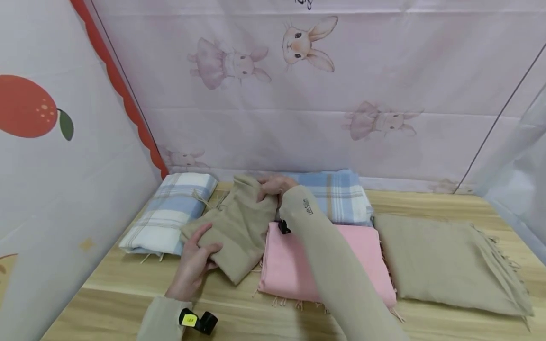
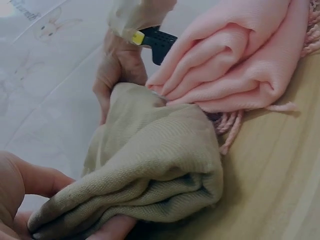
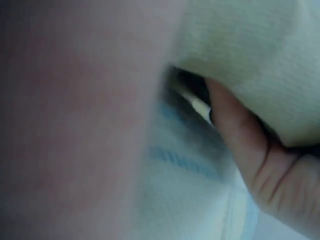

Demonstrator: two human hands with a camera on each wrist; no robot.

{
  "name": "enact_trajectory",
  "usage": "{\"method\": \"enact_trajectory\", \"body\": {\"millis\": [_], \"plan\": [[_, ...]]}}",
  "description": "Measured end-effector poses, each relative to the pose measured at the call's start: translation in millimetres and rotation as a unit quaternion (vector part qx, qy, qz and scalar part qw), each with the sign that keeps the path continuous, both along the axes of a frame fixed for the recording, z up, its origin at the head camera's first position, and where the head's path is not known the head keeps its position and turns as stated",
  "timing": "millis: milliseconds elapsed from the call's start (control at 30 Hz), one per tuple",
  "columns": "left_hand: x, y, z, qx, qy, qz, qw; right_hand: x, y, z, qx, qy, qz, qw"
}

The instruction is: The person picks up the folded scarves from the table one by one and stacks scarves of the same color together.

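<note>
A folded khaki scarf (image 1: 239, 232) with a fringe at its left side lies at a slant between two other cloths. My left hand (image 1: 194, 265) grips its near left edge, thumb on top and fingers beneath, as the left wrist view shows with the folded layers of the khaki scarf (image 2: 155, 145). At the far right corner my right hand (image 1: 275, 187) pinches the same scarf. In the right wrist view the right hand (image 3: 250, 145) is close and blurred against the khaki cloth. A folded pink scarf (image 1: 290, 274) lies under my right forearm.
Folded blue-and-white plaid scarf (image 1: 175, 213) stands at the left; another plaid scarf (image 1: 341, 194) lies behind the pink one. A second khaki scarf (image 1: 443, 260) lies flat at the right. The wooden table (image 1: 239, 317) meets a rabbit-printed curtain (image 1: 273, 132) at the back.
</note>
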State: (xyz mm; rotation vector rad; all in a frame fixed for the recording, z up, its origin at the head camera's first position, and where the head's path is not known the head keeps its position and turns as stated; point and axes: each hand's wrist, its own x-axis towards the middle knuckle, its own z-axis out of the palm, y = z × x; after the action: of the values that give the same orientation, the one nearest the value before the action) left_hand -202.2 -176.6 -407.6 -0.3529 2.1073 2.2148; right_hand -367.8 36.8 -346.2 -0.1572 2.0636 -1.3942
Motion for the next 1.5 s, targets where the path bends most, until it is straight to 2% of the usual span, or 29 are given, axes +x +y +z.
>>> {"method": "enact_trajectory", "body": {"millis": [100,233,567,800,1000,1300,1500], "plan": [[-0.2,-2,6.2,-0.002,0.003,-0.013,0.9999,-7.2,-1,-5.1,-0.021,-0.008,0.004,1.000],[-1.4,-5,12.4,-0.005,0.006,-0.020,0.9998,-8.9,1,-3.0,-0.040,0.014,0.032,0.999],[-4.7,-18,23.4,-0.017,0.016,-0.016,0.9996,-8.2,15,-1.0,-0.103,0.070,0.059,0.990],[-8.6,-23,32.8,-0.025,0.023,-0.012,0.9993,-3.1,23,4.6,-0.074,0.088,0.048,0.992],[-12.9,-25,38.7,-0.044,0.029,-0.004,0.9986,-0.3,29,9.2,-0.072,0.110,0.031,0.991],[-19.1,-17,46.2,-0.051,0.021,-0.011,0.9984,6.0,43,17.1,-0.059,0.130,0.018,0.990],[-22.6,-14,51.1,-0.040,0.024,-0.012,0.9988,10.4,49,21.6,-0.057,0.151,0.001,0.987]]}}
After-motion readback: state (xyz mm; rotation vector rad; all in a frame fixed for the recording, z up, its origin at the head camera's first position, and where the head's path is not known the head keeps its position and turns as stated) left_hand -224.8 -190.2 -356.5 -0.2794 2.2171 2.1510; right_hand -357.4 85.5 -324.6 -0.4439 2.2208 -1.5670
